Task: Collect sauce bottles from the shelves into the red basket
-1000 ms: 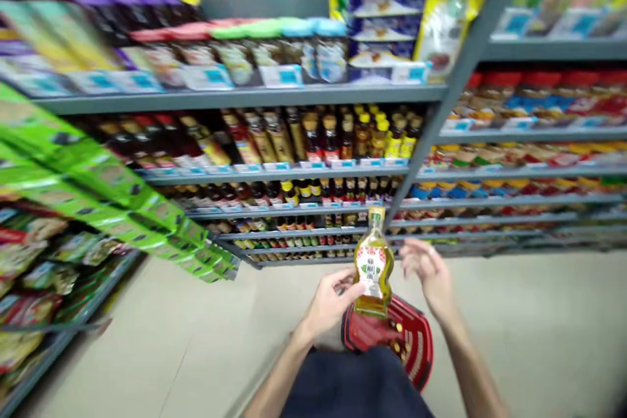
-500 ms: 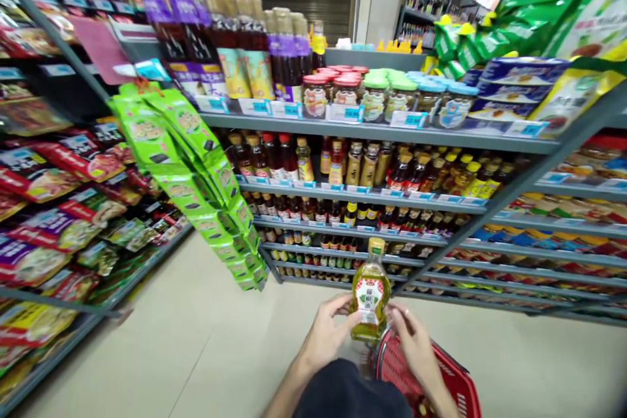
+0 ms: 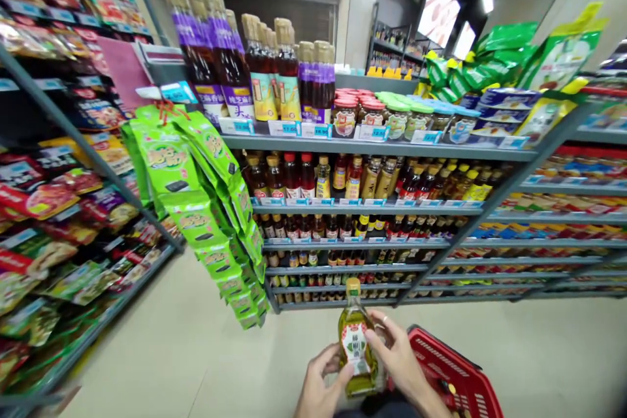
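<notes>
A small bottle of yellow-green oil (image 3: 356, 339) with a gold cap and a white-and-red label stands upright low in the middle of the view. Both hands hold it. My left hand (image 3: 321, 388) cups its lower left side with the thumb on the label. My right hand (image 3: 396, 356) wraps the right side, its fingers curled over the label; a ring shows on one finger. A red plastic shopping basket (image 3: 453, 382) hangs just right of my right hand, partly hidden by it.
Grey shop shelves (image 3: 372, 145) ahead carry rows of sauce bottles and jars. Green snack packets (image 3: 196, 196) hang in a strip at the shelf's left end. Packet-filled shelves (image 3: 59, 209) line the left side. A beige tiled floor (image 3: 161, 353) runs between them.
The view has tilted upward and the bottle has sunk lower in it. My right hand, spread apart from the bottle a second ago, has closed round it. The basket has shifted right.
</notes>
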`<state>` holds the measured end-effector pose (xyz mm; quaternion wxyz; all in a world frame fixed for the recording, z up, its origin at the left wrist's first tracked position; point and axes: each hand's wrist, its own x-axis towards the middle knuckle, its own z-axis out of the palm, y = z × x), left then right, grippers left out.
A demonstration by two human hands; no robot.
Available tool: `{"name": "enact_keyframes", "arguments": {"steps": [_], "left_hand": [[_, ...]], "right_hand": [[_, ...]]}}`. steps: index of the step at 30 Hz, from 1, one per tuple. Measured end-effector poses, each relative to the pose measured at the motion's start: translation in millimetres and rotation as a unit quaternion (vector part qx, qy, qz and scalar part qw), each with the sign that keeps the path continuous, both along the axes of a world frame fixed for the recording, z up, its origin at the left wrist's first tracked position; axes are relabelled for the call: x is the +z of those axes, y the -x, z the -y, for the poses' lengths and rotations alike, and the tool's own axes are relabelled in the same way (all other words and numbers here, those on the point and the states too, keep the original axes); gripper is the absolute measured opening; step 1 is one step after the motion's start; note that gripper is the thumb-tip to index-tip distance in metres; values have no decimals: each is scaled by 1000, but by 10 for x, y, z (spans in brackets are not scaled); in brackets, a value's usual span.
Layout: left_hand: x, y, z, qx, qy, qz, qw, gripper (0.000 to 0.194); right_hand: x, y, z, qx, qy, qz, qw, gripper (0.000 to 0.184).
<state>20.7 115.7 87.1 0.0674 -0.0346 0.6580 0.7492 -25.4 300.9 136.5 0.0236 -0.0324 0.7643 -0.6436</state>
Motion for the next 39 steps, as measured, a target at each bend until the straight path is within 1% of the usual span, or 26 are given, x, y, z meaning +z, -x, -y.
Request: {"name": "enact_keyframes", "arguments": {"steps": [2,4,6,8,12,16,20,24,32,39], "left_hand": [[79,39,88,-16,17,0,1000,58],[200,69,157,-40,43,2,998,56],[301,82,193,-64,58,0,996,54],[346,78,193,-90,52,7,995,53],[309,21,117,-122,-1,41,992,56],[290,-37,-14,-127,-40,62,989,56],[357,-39,-125,-123,-31,59,990,52],[403,-12,-165,-132,-17,55,990,48],[337,-1,-242,-129,-27,60,989,46],[340,46,-300,-134,-23,64,989,48]], "right_hand": [[55,3,59,-14,-18,-22,999,43],[94,-8,89,-21,-27,-40,999,41],[100,-44,93,-17,-32,-51,998,39],[73,-106,79,-15,-35,-52,998,37],[-18,-258,25,-18,-8,-28,999,32],[-78,-325,-68,-12,11,-6,1000,31],[-87,-298,-191,-5,4,5,1000,34],[-76,-275,-269,9,11,17,1000,35],[-81,-261,-334,1,-5,14,1000,35],[-108,-201,-402,3,-20,13,1000,35]]}}
